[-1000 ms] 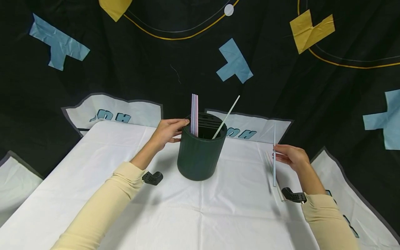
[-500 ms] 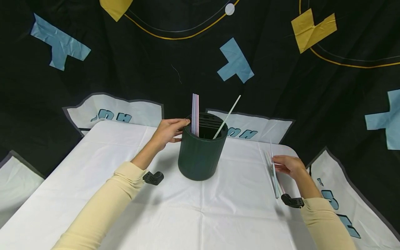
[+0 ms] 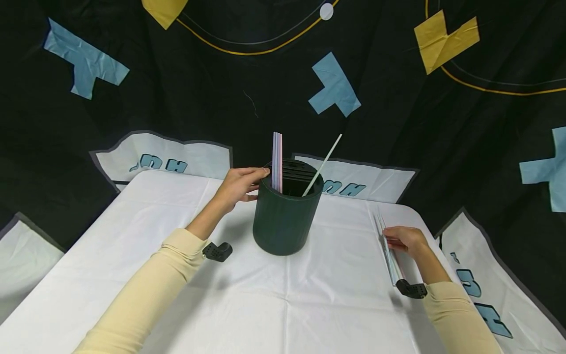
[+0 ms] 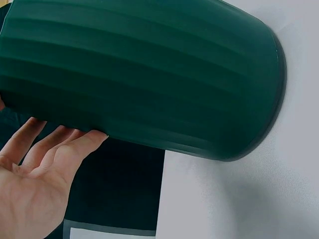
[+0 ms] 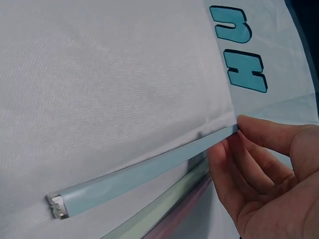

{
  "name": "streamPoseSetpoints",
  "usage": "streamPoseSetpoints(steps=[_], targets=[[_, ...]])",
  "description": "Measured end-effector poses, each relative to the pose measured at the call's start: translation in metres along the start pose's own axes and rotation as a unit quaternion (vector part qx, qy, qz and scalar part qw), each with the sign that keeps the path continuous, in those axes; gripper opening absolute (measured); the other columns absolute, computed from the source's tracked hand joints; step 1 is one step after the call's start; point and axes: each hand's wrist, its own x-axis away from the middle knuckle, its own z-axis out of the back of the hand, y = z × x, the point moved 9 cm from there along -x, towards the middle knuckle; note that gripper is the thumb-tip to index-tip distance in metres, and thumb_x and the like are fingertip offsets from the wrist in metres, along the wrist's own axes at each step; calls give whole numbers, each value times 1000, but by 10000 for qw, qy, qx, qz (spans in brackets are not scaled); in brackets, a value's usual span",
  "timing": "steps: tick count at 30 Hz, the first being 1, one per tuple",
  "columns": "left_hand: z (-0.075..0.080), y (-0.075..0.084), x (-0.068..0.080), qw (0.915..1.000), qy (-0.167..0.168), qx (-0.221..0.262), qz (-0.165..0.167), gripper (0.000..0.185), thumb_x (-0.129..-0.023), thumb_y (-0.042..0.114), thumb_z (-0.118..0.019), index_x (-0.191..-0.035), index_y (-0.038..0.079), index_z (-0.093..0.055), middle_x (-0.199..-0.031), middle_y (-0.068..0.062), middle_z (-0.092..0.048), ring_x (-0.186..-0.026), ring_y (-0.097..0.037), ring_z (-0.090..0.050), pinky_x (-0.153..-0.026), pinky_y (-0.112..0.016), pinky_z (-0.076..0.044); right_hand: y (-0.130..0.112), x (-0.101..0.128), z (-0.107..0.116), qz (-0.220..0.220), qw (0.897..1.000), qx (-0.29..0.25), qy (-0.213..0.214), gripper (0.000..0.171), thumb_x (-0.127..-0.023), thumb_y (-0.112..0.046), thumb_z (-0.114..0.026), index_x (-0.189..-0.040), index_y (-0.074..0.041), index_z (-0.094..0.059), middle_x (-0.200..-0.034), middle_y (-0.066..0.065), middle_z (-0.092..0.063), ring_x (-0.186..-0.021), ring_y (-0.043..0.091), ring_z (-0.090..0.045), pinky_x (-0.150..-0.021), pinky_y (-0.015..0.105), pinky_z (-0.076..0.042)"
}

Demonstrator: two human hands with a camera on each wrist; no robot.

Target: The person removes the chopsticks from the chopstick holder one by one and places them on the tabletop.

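A dark green cylindrical container (image 3: pixel 283 226) with a slotted insert stands upright on the white-covered table. My left hand (image 3: pixel 237 189) grips its upper left side, thumb at the rim; the left wrist view shows the fingers (image 4: pixel 47 159) against its ribbed wall, some tips hidden. Several lilac and pink sticks (image 3: pixel 277 162) stand together inside, and a pale green stick (image 3: pixel 325 160) leans right. At the table's right side my right hand (image 3: pixel 406 240) pinches a slim light blue stick (image 5: pixel 149 167). Close below it lie a pale green stick (image 5: pixel 159 201) and a pink stick (image 5: pixel 187 204).
The white tablecloth (image 3: pixel 331 295) spreads between the container and my right hand. A black curtain (image 3: pixel 247 88) with blue and yellow shapes hangs behind the table. Black wrist cameras (image 3: pixel 411 289) project below both wrists.
My right hand has lowered the light blue stick from an upright hold down beside the other sticks on the table. My left hand and the container have stayed put.
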Motion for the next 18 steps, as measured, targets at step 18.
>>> streamPoseSetpoints(steps=[18], targets=[[1,0,0,10000,-3,-75,11,49,-96,38,-68,-134,7,-66,-139,-13,-63,-125,-36,-63,-93,-50,-58,8,1,0,42,9988,386,286,23,-89,-1,-70,-107,13,-66,-63,-6,-67,-57,6,-66,-60,23,-61]])
